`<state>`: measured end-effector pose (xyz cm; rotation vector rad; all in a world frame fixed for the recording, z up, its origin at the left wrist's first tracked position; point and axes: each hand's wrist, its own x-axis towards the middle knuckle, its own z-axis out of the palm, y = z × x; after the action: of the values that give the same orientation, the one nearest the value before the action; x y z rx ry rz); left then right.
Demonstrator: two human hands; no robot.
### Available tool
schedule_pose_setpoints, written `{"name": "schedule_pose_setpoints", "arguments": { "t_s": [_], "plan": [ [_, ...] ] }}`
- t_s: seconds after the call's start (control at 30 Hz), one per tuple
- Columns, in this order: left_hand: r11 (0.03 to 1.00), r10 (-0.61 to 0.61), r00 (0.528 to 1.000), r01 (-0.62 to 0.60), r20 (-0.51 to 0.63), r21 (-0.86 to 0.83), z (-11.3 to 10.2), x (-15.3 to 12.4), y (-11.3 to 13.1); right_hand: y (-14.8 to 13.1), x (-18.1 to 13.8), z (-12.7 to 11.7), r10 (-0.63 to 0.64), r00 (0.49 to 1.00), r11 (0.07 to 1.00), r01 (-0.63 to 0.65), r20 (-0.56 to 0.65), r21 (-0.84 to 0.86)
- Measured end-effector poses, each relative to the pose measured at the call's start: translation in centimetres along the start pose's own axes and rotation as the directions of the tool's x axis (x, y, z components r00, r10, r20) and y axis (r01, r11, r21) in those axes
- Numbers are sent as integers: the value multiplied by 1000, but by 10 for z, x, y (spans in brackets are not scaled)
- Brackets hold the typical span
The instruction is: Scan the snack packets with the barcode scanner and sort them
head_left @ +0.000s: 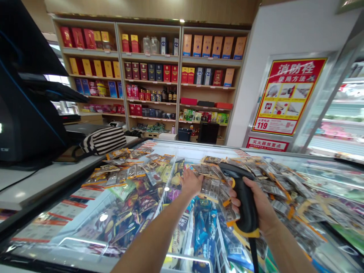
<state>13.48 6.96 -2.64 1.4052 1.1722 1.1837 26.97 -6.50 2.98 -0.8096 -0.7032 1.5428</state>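
Note:
My right hand [263,206] is wrapped round the handle of a black and yellow barcode scanner [247,201], whose head points left and away. Its cord hangs down from the handle. My left hand [192,182] reaches over the glass freezer lid, fingers stretched forward and thumb apart, beside small clear packets with orange edges [212,185]. Its fingertips are partly hidden, so I cannot tell whether they touch a packet. More such packets lie in a heap [273,182] to the right and in another pile [122,168] to the left.
Beneath the glass, the freezer holds wrapped ice creams [203,227] in wire baskets. A striped bag [105,140] and a dark checkout machine [25,94] stand on the left counter. Shelves [150,58] with boxes and bottles line the back wall, beside a red sign [290,94].

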Motion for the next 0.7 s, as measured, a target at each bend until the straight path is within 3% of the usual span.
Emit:
{"name": "schedule_pose_setpoints", "arguments": {
  "t_s": [0.17, 0.27, 0.37, 0.57, 0.7],
  "plan": [
    [956, 56, 998, -45, -29, 291, 23, -4, 0, 0, -1, 0, 4, 1000, 1000, -4, -14, 5],
    [923, 98, 995, -78, -33, 377, 19, -2, 1, 2, 1, -4, 2, 1000, 1000, -2, -2, -10],
    [898, 148, 982, -85, -114, 432, -14, 8, 2, 5, 3, -7, -4, 1000, 1000, 5, 18, -24],
    [895, 214, 928, -61, -307, 441, -125, 30, -5, 9, 4, 0, 31, 1000, 999, -31, -1, -38],
    [933, 181, 927, -57, -327, 355, -157, 29, -16, 13, 4, 3, 61, 998, 996, -61, -9, -57]
  ]
}}
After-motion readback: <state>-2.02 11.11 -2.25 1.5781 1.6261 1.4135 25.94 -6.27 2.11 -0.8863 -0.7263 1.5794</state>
